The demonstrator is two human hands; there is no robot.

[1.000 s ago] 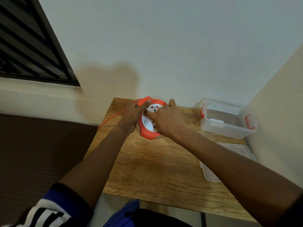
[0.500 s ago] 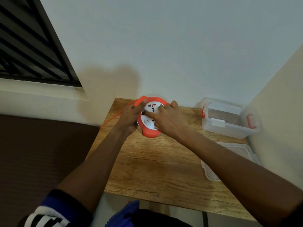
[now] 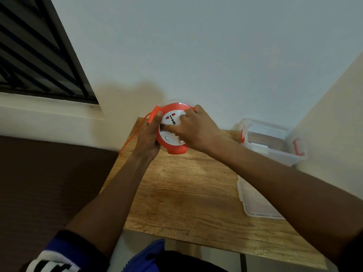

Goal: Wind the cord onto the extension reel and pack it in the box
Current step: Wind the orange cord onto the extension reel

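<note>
**Holding the reel over the table's far edge**

Gripping the reel [image 3: 172, 132] from both sides, we have it tilted up toward the camera, its white socket face showing inside the orange rim. Our left hand [image 3: 147, 138] curls round the reel's left edge, thumb up by the orange rim near the top and fingers wrapped behind where we cannot see them. Our right hand [image 3: 196, 130] lies over the reel's right half, fingers bent and pressed onto the white face, the index finger reaching toward the middle (whether it pinches a knob there we cannot tell, since the fingers cover that spot). The reel sits above the far left part of the wooden table [image 3: 186, 193], close to the wall.

The orange cord [image 3: 133, 134] leaves the reel at its upper left, just by our left thumb, and runs down and left past the table's edge, out of sight below it.

The box [image 3: 275, 142], clear plastic with red latches, stands open at the table's far right corner, well apart from the reel. Its clear lid [image 3: 253, 201] lies flat on the table just in front of it, partly under our right forearm. A dark louvred window [image 3: 35, 52] fills the upper left.
</note>
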